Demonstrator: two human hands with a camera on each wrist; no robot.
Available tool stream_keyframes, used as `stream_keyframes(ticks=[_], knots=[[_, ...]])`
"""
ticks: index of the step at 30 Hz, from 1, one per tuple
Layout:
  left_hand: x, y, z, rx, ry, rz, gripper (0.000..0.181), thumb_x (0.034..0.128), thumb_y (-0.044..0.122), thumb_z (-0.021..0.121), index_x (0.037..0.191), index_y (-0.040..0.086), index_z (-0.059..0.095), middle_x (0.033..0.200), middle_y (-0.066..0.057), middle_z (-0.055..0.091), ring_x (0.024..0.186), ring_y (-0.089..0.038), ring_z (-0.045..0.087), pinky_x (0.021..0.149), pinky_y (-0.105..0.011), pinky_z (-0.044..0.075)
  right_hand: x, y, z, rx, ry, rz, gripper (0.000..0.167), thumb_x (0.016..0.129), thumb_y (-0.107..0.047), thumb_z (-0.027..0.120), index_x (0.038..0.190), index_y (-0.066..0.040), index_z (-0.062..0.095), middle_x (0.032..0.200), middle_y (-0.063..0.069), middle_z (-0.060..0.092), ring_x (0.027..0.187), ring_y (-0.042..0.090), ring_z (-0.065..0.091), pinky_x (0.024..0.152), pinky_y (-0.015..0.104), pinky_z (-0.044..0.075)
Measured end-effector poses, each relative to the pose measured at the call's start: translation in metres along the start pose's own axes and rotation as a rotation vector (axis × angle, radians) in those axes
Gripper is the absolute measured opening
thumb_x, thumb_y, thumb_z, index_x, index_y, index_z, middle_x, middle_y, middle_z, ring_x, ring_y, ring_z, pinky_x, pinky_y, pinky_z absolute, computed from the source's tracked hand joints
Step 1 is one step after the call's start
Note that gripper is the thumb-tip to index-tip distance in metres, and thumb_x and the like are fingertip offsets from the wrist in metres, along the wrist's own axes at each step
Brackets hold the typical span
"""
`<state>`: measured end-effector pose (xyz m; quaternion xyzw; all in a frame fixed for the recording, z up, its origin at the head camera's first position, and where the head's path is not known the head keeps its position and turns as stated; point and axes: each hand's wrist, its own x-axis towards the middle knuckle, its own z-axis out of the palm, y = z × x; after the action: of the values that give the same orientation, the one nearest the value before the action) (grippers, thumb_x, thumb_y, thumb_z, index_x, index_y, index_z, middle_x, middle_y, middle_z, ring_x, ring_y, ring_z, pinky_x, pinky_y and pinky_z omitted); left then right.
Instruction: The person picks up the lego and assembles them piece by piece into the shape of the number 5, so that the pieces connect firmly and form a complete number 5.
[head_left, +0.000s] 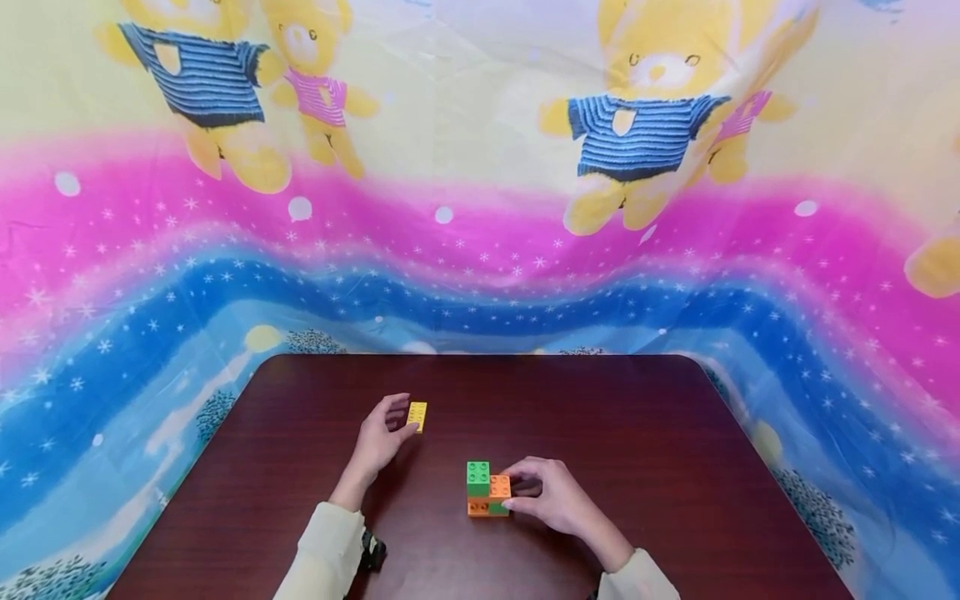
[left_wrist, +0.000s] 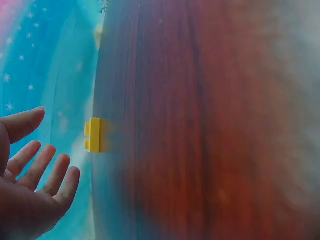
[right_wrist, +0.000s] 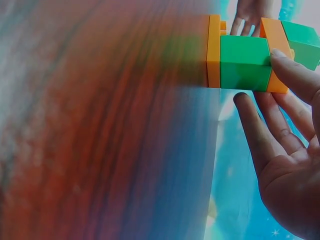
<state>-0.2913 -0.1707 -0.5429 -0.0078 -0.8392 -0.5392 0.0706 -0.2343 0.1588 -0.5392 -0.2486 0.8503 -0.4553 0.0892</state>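
On the dark table stands a stack of green and orange toy building bricks, with a green brick [head_left: 477, 477] on top at left and an orange brick [head_left: 499, 485] lower at right. My right hand [head_left: 555, 498] grips the stack from its right side. In the right wrist view, the thumb presses the upper orange piece above a green brick [right_wrist: 245, 62], and an orange base piece [right_wrist: 214, 52] sits on the table. Farther left, a yellow studded brick [head_left: 417, 417] lies flat. My left hand [head_left: 377, 437] is beside it with fingers spread, apart from the brick [left_wrist: 95, 135] in the left wrist view.
The dark wooden table [head_left: 600, 425] has rounded far corners. Behind it and along both sides hangs a cloth [head_left: 480, 225] printed with bears and snowflakes. A black wrist device [head_left: 372, 552] sits at my left sleeve.
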Motion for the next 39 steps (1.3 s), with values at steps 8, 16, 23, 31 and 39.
stream_keyframes(ticks=[8, 16, 23, 31, 39], knots=[[0.012, -0.01, 0.005, -0.094, 0.005, -0.143, 0.068, 0.0922, 0.004, 0.075, 0.152, 0.002, 0.044, 0.149, -0.026, 0.051, 0.138, -0.043, 0.049, 0.112, -0.057, 0.044, 0.001, -0.001, 0.001, -0.004, -0.001, -0.013, 0.031, 0.085, -0.019, 0.087, 0.115, -0.018, 0.077, 0.11, -0.002, 0.074, 0.102, 0.021, 0.072, 0.079, 0.021, 0.06], [0.013, -0.014, 0.012, -0.054, -0.023, -0.214, 0.079, 0.0896, 0.003, 0.078, 0.157, 0.002, 0.037, 0.151, -0.026, 0.047, 0.137, -0.043, 0.047, 0.113, -0.057, 0.043, -0.001, -0.001, 0.004, 0.012, -0.003, -0.015, 0.032, 0.084, -0.018, 0.088, 0.114, -0.015, 0.077, 0.111, 0.002, 0.074, 0.101, 0.026, 0.073, 0.079, 0.023, 0.061], [0.016, -0.009, 0.02, 0.076, -0.016, -0.166, 0.07, 0.0874, -0.004, 0.078, 0.15, 0.0, 0.048, 0.144, -0.023, 0.056, 0.129, -0.039, 0.053, 0.107, -0.055, 0.047, -0.001, -0.002, 0.004, 0.022, -0.003, -0.019, 0.032, 0.084, -0.019, 0.088, 0.114, -0.016, 0.077, 0.111, 0.003, 0.074, 0.101, 0.029, 0.073, 0.078, 0.023, 0.061], [0.015, -0.008, 0.023, 0.117, -0.003, -0.161, 0.054, 0.0852, -0.008, 0.077, 0.137, -0.001, 0.061, 0.132, -0.021, 0.064, 0.119, -0.036, 0.06, 0.099, -0.05, 0.052, -0.001, -0.002, 0.003, 0.008, -0.005, -0.02, 0.031, 0.084, -0.02, 0.088, 0.114, -0.015, 0.078, 0.11, 0.001, 0.074, 0.102, 0.026, 0.072, 0.078, 0.024, 0.061], [0.015, -0.004, 0.019, 0.122, -0.01, -0.118, 0.047, 0.0877, -0.008, 0.075, 0.133, -0.004, 0.064, 0.129, -0.023, 0.067, 0.117, -0.037, 0.064, 0.1, -0.05, 0.054, 0.0, -0.001, 0.0, 0.008, 0.011, -0.04, 0.032, 0.084, -0.019, 0.088, 0.114, -0.015, 0.077, 0.11, 0.002, 0.075, 0.101, 0.022, 0.073, 0.078, 0.026, 0.062]])
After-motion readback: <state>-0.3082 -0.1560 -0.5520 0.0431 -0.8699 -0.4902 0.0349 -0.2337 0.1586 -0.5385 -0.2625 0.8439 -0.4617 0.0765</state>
